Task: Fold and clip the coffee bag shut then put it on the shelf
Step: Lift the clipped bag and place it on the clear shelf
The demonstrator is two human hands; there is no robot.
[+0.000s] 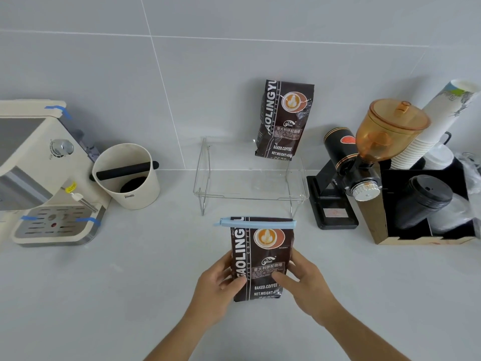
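Note:
A dark brown coffee bag (261,256) stands upright on the white counter in front of the clear shelf (250,191). Its top is folded over and a light blue clip (256,223) runs across the fold. My left hand (221,285) grips the bag's lower left side, thumb on the front. My right hand (303,280) grips the lower right side, thumb across the label. A second, unclipped coffee bag (283,119) stands on the shelf's right rear, leaning against the wall.
A cream espresso machine (39,173) sits at the left, a cream knock box (127,175) beside it. Right of the shelf stand a black grinder with an amber hopper (364,157) and a box of paper cups and lids (426,204).

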